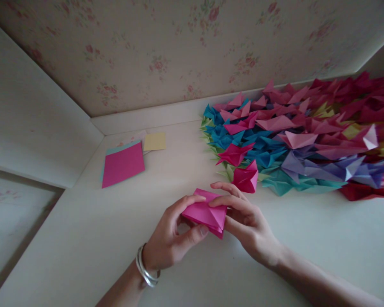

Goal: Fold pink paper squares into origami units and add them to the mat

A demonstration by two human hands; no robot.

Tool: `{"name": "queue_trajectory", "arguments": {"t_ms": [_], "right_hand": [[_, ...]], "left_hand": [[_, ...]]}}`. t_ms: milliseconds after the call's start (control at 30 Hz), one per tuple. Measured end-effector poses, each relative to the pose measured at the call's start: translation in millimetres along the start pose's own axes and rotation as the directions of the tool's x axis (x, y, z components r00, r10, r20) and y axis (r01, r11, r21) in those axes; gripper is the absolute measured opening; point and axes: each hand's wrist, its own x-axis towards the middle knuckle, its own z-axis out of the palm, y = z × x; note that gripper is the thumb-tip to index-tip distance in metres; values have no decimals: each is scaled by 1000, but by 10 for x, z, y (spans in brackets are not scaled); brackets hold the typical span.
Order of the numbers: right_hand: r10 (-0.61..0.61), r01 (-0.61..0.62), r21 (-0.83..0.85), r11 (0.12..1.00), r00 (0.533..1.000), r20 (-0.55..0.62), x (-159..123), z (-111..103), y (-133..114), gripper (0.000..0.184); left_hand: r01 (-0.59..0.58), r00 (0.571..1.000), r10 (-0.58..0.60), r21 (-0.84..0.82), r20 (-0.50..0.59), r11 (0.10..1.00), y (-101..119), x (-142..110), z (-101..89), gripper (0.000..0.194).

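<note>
A folded piece of pink origami paper (208,211) is held between my two hands, tilted above the white tabletop. My left hand (176,232), with silver bangles (144,268) at the wrist, grips its left side, the thumb along the lower edge and a finger on top. My right hand (248,219) holds the right side, with fingertips on the upper face; its thumb is at the right edge. Just beyond the right fingers sits a dark pink folded paper piece (245,177), part of a large spread of folded pieces.
Many folded paper pieces in blue, pink (277,123), purple (323,167), teal (302,184) and red cover the back right of the table. At the back left lie a stack of magenta square sheets (123,165) and a pale yellow note (155,141). Flowered wallpaper (179,55) rises behind.
</note>
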Motion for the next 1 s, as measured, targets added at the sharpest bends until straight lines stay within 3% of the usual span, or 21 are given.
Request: {"name": "queue_trajectory", "arguments": {"t_ms": [100, 333, 633, 733, 867, 1000], "right_hand": [[-45, 45, -30, 999, 999, -21, 17, 15, 1, 17], [-97, 93, -81, 992, 994, -43, 23, 5, -23, 21], [-127, 124, -74, 990, 991, -31, 5, 4, -16, 18], [-184, 179, -142, 974, 983, -21, -8, 12, -3, 19], [-241, 241, -183, 953, 970, 21, -12, 20, -25, 20], [-197, 196, -135, 971, 980, 13, 5, 25, -62, 17]], "left_hand": [[-21, 1000, 21, -52, -13, 998, -5, 12, -14, 35], [37, 999, -39, -85, -16, 996, -15, 12, -19, 54], [-20, 998, 14, -97, -56, 995, -35, 25, 4, 34], [-122, 990, 122, 9, -72, 992, -48, 41, -3, 27], [-238, 963, 257, 187, -83, 953, -36, 44, -3, 31], [-275, 937, 328, 330, -117, 903, -6, 38, -5, 26]]}}
